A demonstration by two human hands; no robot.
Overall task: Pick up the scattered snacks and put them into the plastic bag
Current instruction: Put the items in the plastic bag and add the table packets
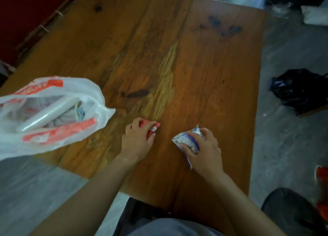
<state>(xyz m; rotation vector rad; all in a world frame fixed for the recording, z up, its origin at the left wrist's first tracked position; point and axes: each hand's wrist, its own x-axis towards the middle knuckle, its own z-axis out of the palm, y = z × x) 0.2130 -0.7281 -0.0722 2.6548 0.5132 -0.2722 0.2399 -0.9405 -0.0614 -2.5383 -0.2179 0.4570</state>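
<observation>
Both of my hands are reaching out over the table [204, 62], each one closing around a snack. Filling most of the frame, the table is lying as worn orange-brown planks with a pale scraped streak running down its middle. At the left edge of the frame, the white plastic bag [58, 86] with red printing is sitting on the table's near corner, its mouth gaping open toward me; something pale and rolled is showing inside, though I cannot tell what. A dark crumpled bag [300, 88] is lying on the grey floor [287, 138] at the right of the frame, apart from the table.

Just below the centre of the frame, my left hand [136, 141] is curling its fingers over a small red packet [152, 128], pinning it against the wood just right of the plastic bag. Beside it, my right hand [204, 150] is gripping a blue and silver packet [186, 140], thumb and fingers wrapping its crinkled sides.
</observation>
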